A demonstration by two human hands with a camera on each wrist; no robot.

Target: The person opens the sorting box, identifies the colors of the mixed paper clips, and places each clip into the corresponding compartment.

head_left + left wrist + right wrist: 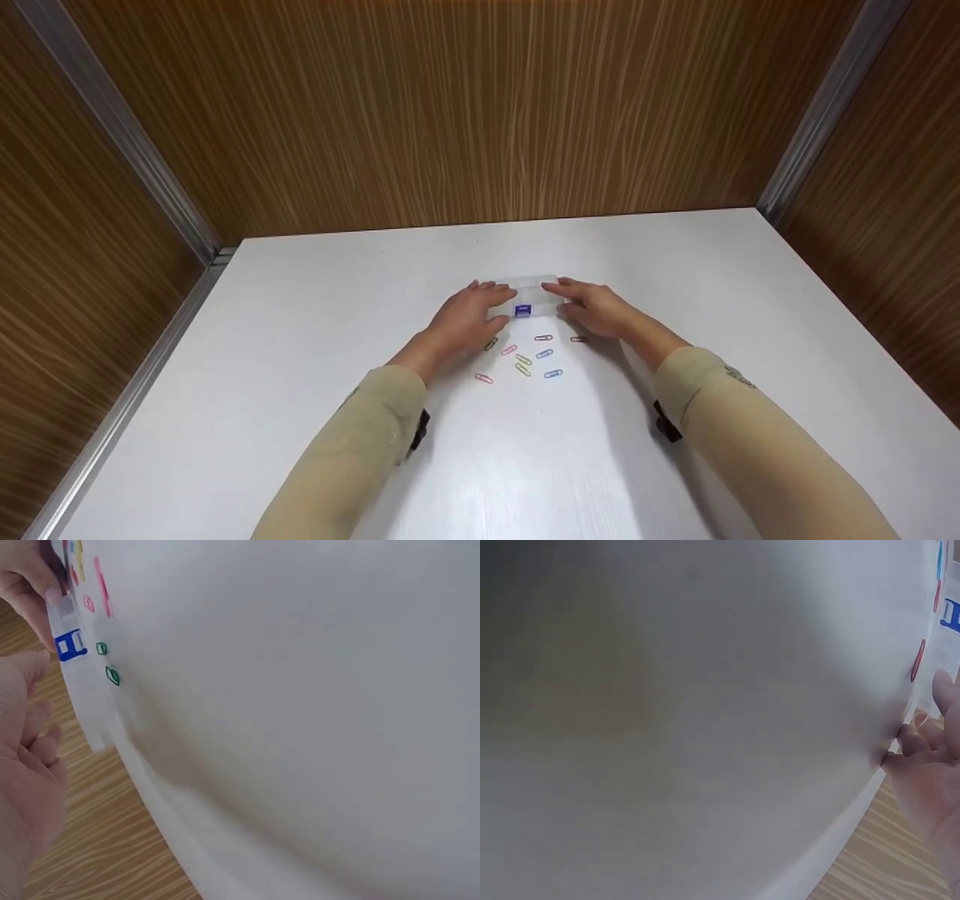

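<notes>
A clear plastic box (531, 294) with a blue latch (523, 310) lies on the white table. My left hand (465, 315) is at its left end, fingers extended over the top in the head view; the left wrist view shows those fingers relaxed and a little apart from the box (84, 694). At the right end, my right hand (596, 311) holds the box with thumb in front and fingers behind. Several paper clips lie scattered just in front, among them a pink paper clip (484, 379), a blue paper clip (553, 373) and a red paper clip (918, 661).
The white table (300, 360) extends around the box on every side. A wood-grain panel (480, 112) rises behind its far edge, with similar panels at left and right joined by metal posts (825, 105).
</notes>
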